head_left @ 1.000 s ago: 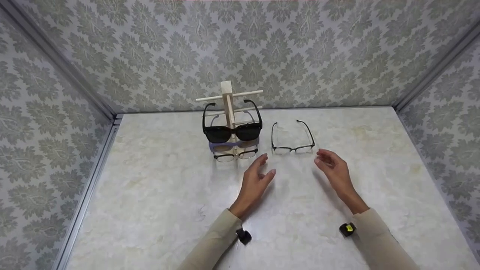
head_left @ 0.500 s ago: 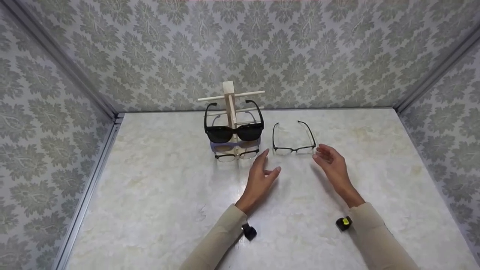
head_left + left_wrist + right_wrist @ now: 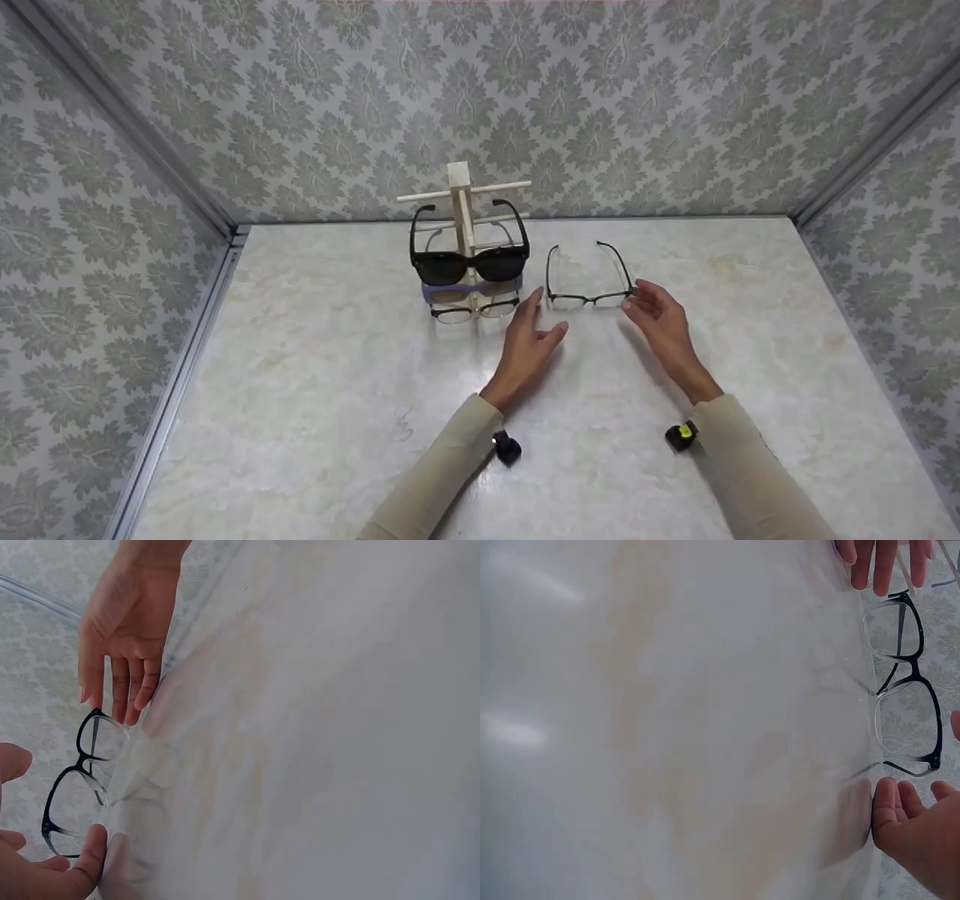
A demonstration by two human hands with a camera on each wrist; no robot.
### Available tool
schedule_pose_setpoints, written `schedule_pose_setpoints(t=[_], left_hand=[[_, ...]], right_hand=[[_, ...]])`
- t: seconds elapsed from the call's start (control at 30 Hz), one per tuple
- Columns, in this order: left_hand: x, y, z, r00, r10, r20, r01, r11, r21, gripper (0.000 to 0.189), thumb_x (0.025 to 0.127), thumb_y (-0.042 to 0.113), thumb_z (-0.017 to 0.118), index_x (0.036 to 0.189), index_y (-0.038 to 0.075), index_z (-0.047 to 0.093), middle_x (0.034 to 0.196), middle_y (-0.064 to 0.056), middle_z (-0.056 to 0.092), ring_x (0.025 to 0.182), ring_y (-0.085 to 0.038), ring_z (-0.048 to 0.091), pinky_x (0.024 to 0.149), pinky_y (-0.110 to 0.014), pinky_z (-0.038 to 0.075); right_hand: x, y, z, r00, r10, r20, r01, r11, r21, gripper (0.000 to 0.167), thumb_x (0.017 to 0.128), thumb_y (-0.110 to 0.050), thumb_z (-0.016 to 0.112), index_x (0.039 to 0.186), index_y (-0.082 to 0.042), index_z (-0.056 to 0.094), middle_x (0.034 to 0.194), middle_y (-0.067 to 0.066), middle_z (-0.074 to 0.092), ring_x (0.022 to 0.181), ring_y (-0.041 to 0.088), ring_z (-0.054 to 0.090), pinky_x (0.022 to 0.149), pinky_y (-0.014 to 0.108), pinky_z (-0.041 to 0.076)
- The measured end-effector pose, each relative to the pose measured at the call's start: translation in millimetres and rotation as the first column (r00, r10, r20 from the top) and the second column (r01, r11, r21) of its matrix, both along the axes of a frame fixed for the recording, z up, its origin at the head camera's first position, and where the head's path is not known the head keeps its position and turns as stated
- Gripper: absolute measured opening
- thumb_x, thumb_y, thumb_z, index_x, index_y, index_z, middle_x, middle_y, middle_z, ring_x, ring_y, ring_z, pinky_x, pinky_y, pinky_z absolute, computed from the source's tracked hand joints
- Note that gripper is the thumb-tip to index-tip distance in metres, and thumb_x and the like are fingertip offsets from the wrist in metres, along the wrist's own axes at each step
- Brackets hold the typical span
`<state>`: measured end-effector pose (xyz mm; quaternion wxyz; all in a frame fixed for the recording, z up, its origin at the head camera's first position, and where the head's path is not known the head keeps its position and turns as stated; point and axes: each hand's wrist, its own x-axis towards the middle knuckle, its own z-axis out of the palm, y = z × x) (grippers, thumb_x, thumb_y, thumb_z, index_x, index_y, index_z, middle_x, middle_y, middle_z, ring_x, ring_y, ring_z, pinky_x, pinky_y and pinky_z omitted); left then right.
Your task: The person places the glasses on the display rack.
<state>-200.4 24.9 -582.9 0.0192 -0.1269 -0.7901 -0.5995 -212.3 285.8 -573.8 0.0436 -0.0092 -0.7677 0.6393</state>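
Observation:
A pair of eyeglasses point(image 3: 590, 301) with dark upper rims and clear lower rims stands on the table, its arms unfolded toward the back wall. My left hand point(image 3: 525, 346) is beside its left end, thumb and fingers spread and apart from it. Beside the right hinge is my right hand point(image 3: 664, 328), its fingers slightly bent; whether they touch the frame I cannot tell. Both wrist views show the eyeglasses point(image 3: 915, 669) between the two hands, nothing gripped. Left of them, a wooden display stand point(image 3: 460, 196) carries black sunglasses point(image 3: 501, 265), purple-framed sunglasses point(image 3: 450, 293) and dark-browed eyeglasses point(image 3: 454, 316).
The stand's top rod point(image 3: 501, 186) bears no glasses. A marble-patterned table point(image 3: 315, 390) lies under everything, closed in by patterned walls point(image 3: 562, 112) at the back and sides. A small black wrist camera point(image 3: 508, 448) hangs from the left sleeve, another point(image 3: 681, 436) from the right.
Both hands have moved forward toward the eyeglasses, the left also shifting rightward and the right slightly leftward. The view has shifted slightly; the eyeglasses and the stand stay in place.

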Motion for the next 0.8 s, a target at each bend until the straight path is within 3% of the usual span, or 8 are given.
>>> schedule_pose_setpoints(t=[0.1,0.3,0.5,0.8], left_hand=[[-2.0,1.5,1.0,1.0,0.009,0.019,-0.009,1.0,-0.008,0.074,0.105,0.019,0.074,0.167,-0.003,0.039,0.159,-0.03,0.05,0.114,-0.037,0.074,0.089,-0.034,0.064],[-6.8,4.4,1.8,0.999,0.011,0.039,-0.011,1.0,-0.002,0.075,0.106,0.021,0.073,0.169,-0.001,0.037,0.16,-0.028,0.051,0.142,-0.039,0.057,0.094,-0.034,0.063],[-9.7,5.4,0.7,0.999,0.014,0.038,-0.014,1.0,0.0,0.074,0.106,0.017,0.073,0.167,-0.005,0.037,0.157,-0.028,0.054,0.141,-0.042,0.058,0.095,-0.037,0.063],[-16.1,8.2,-0.2,0.999,0.024,0.024,-0.024,1.0,0.01,0.069,0.106,0.017,0.072,0.165,-0.003,0.041,0.15,-0.024,0.058,0.132,-0.038,0.062,0.094,-0.038,0.063]], right_hand=[[-1.5,-0.5,-0.9,1.0,-0.005,-0.004,0.005,1.0,0.004,0.059,0.108,-0.01,0.074,0.158,0.008,0.05,0.148,0.029,0.058,0.123,0.015,0.063,0.098,0.015,0.053],[-5.0,-0.4,-3.5,0.999,-0.015,-0.03,0.016,1.0,0.021,0.058,0.108,-0.011,0.074,0.157,0.007,0.052,0.147,0.027,0.06,0.129,0.03,0.061,0.1,0.015,0.05],[-6.9,0.8,-10.2,0.999,-0.014,-0.053,0.019,0.996,0.085,0.059,0.108,-0.008,0.073,0.16,0.005,0.049,0.149,0.028,0.059,0.133,0.038,0.059,0.098,0.014,0.047],[-5.8,2.3,-14.2,0.985,0.005,-0.172,0.034,0.975,0.22,0.057,0.108,-0.012,0.074,0.158,0.005,0.053,0.14,0.024,0.066,0.126,0.035,0.066,0.094,0.009,0.048]])
